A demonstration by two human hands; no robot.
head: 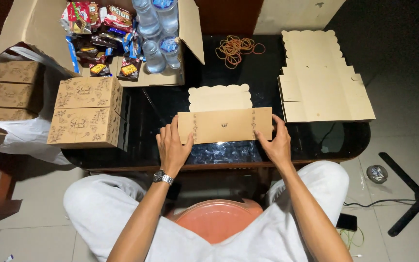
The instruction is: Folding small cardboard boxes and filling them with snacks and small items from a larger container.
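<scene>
On the shiny black table (pixel 316 140), from left to right, two made-up brown card boxes (pixel 86 112) sit stacked; the left hand (pixel 173 148) and right hand (pixel 277 143) pinch a flat brown card box sheet (pixel 224 125) at each end, mid-fold; a pile of flat brown card sheets (pixel 318 80) waits nearby.

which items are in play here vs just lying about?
In play: half-folded cardboard box, left hand, right hand, stack of flat box blanks.
Lying about: rubber bands, finished boxes, snack carton, water bottles.

Rubber bands (pixel 235 47), water bottles (pixel 158 29)
</scene>
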